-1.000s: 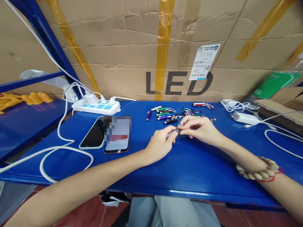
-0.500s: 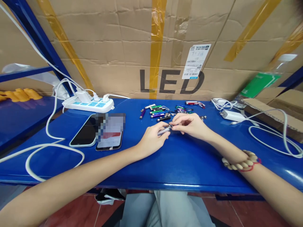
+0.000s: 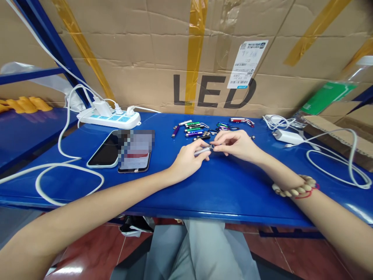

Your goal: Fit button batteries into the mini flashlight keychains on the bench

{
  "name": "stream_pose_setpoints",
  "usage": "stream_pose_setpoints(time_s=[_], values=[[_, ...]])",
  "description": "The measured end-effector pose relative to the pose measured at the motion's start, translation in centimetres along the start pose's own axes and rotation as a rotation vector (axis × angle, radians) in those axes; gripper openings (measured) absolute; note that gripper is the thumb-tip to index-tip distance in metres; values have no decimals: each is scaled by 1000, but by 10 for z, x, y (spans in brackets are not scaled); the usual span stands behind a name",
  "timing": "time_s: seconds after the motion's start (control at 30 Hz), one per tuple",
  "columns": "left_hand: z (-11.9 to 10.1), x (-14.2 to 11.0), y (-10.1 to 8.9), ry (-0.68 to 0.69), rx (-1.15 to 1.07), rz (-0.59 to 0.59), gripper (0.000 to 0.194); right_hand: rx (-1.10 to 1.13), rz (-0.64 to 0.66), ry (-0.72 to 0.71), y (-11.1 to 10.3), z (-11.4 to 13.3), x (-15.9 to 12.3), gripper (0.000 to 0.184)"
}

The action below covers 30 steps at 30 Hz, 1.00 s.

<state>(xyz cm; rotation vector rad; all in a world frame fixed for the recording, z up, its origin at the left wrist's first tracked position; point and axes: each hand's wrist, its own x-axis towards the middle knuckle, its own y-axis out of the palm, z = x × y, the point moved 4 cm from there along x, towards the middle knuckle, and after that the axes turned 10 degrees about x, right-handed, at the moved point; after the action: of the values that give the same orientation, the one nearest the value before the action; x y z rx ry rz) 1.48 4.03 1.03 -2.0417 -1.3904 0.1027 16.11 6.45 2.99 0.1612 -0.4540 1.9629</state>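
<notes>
My left hand [image 3: 188,161] is closed around a small silver-grey flashlight [image 3: 203,151], its open-looking round end turned to the right. At that end, my right hand [image 3: 234,146] has thumb and fingers pinched together; whatever lies between them is too small to make out. Just beyond both hands lies a group of mini flashlights in several colours, among them a purple one [image 3: 175,131], a green one [image 3: 194,130] and a black one [image 3: 202,138]. Small round silver pieces [image 3: 206,133] sit among them. A red flashlight [image 3: 237,120] with a clip lies farther back.
Two phones, one dark-screened [image 3: 103,151] and one lit [image 3: 135,161], lie left on the blue table [image 3: 175,198]. Behind them stands a white power strip [image 3: 112,119] with plugs. White cables and a charger [image 3: 288,137] lie right. A big cardboard box [image 3: 160,50] stands behind.
The camera view has tipped slightly downward, so the table sits higher in the picture. Both hands stay together at the flashlight's end, with little change in grip.
</notes>
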Motion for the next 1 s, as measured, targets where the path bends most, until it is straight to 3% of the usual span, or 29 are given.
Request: stream_pose_setpoints(time_s=[0.47, 0.7, 1.0], values=[[1, 0, 1, 31, 85, 15, 15, -21, 30, -27, -2, -2, 0, 19], [-2, -2, 0, 12, 135, 55, 13, 63, 62, -44, 0, -7, -1, 15], [-8, -5, 2, 83, 121, 101, 10, 150, 99, -35, 5, -11, -4, 14]])
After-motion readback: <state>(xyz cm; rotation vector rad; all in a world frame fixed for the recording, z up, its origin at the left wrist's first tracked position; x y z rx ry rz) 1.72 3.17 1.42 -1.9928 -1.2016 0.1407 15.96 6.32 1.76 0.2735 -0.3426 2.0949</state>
